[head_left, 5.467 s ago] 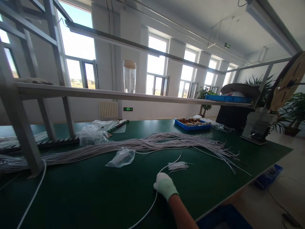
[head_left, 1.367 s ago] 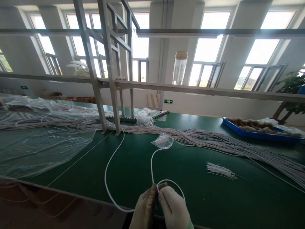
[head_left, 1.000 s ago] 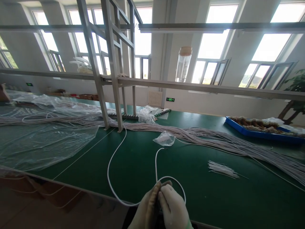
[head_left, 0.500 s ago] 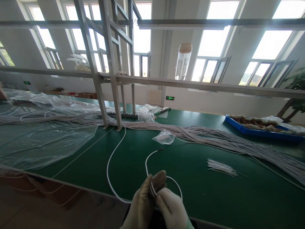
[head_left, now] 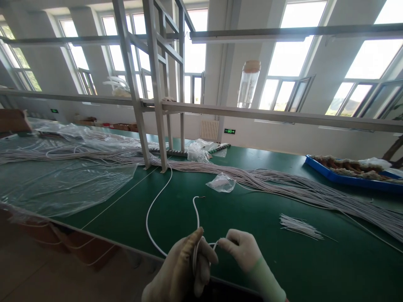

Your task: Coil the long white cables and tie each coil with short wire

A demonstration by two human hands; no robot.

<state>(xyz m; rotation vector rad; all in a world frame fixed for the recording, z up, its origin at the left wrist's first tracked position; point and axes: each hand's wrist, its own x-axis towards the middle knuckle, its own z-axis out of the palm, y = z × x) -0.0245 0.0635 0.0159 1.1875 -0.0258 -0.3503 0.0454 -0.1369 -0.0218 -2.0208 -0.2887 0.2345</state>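
Both my hands wear pale gloves and are closed on one thin white cable at the near edge of the green table. My left hand wraps round the cable. Just to its right, my right hand pinches a short stretch of the same cable. The cable's free end curls up just beyond my hands, with bare wire at its tip. The rest of it runs away over the mat toward the grey frame legs.
A long bundle of white cables lies across the table. Near it are a small plastic bag, a pile of short white pieces, a blue tray at right, and clear plastic sheeting at left. A shelf rail carries a bottle.
The cable loop beside my hands has been drawn small, and the free end now stands nearer. My right hand has moved a little right, apart from my left. The view shifted slightly.
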